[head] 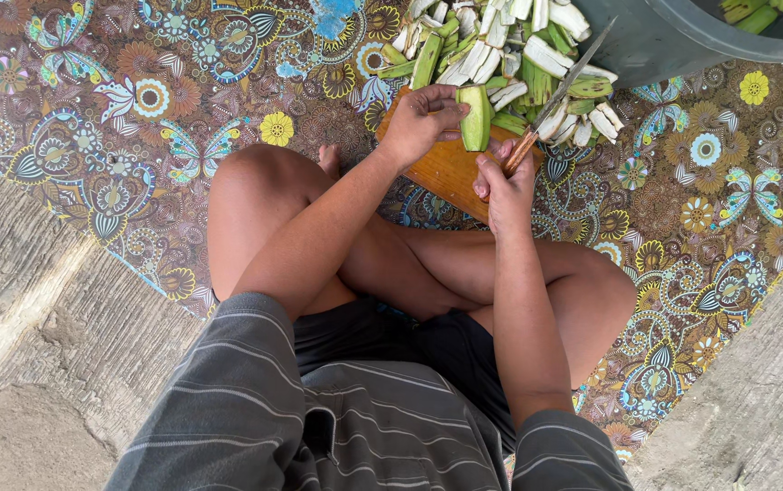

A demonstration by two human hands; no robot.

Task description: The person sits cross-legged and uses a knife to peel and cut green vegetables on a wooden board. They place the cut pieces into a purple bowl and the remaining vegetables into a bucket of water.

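Observation:
I sit cross-legged on a patterned mat (137,118). My left hand (420,120) grips a green unripe banana (475,116) and holds it upright on a wooden cutting board (446,168). My right hand (509,189) is closed around the wooden handle of a knife (559,91), whose long blade points up and to the right, away from the banana. Beyond the board lies a heap of green and white banana peels (509,45).
A grey plastic tub (673,36) stands at the top right with a few green bananas (755,14) inside. Bare concrete floor (37,345) borders the mat at the lower left and lower right. My knees flank the board.

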